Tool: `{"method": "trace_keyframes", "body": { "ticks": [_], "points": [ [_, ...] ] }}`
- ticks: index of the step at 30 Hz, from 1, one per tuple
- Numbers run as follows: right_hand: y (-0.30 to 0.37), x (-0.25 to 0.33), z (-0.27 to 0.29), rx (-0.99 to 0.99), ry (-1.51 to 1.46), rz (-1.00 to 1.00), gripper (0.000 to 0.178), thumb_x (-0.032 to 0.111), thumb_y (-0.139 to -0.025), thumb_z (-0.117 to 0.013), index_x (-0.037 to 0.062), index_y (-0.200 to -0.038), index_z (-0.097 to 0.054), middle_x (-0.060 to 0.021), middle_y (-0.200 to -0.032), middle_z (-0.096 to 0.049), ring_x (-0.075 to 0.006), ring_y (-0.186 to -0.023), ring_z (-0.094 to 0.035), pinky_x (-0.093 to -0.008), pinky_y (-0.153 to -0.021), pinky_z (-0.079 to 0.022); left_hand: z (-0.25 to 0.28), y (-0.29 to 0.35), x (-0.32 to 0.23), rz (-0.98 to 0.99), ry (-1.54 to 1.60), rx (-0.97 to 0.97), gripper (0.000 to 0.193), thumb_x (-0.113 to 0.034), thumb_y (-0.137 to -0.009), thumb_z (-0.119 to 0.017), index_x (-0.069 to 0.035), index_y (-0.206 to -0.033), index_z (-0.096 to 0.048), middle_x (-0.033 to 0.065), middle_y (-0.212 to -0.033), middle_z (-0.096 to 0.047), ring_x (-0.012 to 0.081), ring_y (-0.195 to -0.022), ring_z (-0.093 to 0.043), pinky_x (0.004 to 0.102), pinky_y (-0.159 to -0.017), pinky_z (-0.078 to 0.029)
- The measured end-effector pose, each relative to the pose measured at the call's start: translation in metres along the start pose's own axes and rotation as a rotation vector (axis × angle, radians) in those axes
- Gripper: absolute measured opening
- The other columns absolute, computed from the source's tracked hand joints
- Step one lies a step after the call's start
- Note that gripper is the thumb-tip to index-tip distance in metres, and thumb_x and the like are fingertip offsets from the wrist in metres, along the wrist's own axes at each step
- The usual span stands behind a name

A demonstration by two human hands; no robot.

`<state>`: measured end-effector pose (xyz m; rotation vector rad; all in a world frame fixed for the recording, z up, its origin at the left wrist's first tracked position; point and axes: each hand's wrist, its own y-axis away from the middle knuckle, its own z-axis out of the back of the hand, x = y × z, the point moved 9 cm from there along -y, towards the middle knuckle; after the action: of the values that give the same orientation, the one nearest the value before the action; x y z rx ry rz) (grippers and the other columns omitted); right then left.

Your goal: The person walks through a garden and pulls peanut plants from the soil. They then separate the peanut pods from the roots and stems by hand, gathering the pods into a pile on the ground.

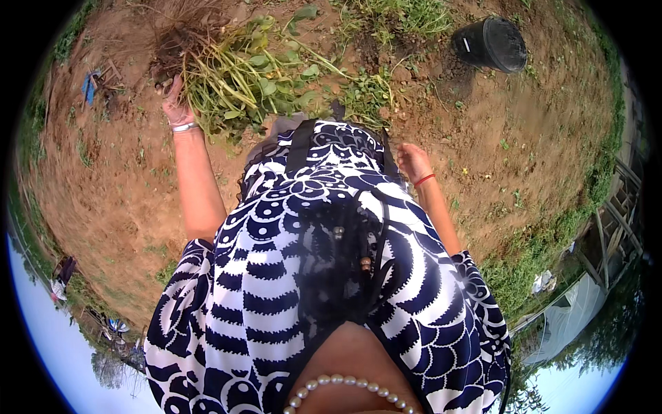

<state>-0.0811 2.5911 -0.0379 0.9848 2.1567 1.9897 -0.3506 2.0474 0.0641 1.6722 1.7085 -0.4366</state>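
My left hand point(177, 110), with a pale bracelet at the wrist, is closed on a bunch of uprooted leafy plants point(238, 83). The bunch has yellow-green stems and green leaves that fan out to the right of the hand. A brown tangle of roots point(181, 50) with soil on it lies at its upper left, with small pale lumps by my fingers. My right hand point(414, 163), with a red string at the wrist, hangs low beside my patterned dress point(310, 179). Its fingers are curled, and nothing shows in them.
A black bucket point(491, 45) stands on the soil at the far right. Green plants point(393, 19) grow ahead, and more leafy plants point(365, 96) lie in front of me. Blue scrap point(89, 88) lies at the far left. Grass and a wooden fence point(620, 217) edge the right side.
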Motion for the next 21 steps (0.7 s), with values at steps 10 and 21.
{"method": "trace_keyframes", "body": {
  "ticks": [10, 21],
  "points": [
    [-0.025, -0.007, -0.004, -0.03, 0.295, 0.221, 0.017, 0.012, -0.087, -0.048, 0.0011, -0.094, -0.06, -0.0034, -0.073, -0.06, -0.011, -0.062, -0.054, -0.0222, -0.057, -0.044, 0.01, 0.022, -0.053, 0.019, 0.028, -0.006, 0.025, -0.013, -0.084, -0.05, 0.001, -0.102, -0.059, 0.017, -0.103, -0.061, 0.0325, -0.093, -0.06, 0.0475, -0.083, -0.05],
    [-0.08, -0.055, 0.006, 0.04, 0.142, -0.014, 0.018, 0.019, -0.088, -0.051, 0.0043, -0.096, -0.056, -0.0012, -0.069, -0.054, -0.0113, -0.057, -0.052, -0.0232, -0.049, -0.041, 0.051, 0.068, -0.05, -0.071, -0.009, -0.467, 0.024, -0.013, -0.084, -0.055, 0.003, -0.101, -0.059, 0.016, -0.102, -0.061, 0.0314, -0.094, -0.058, 0.0482, -0.085, -0.046]
  ]
}}
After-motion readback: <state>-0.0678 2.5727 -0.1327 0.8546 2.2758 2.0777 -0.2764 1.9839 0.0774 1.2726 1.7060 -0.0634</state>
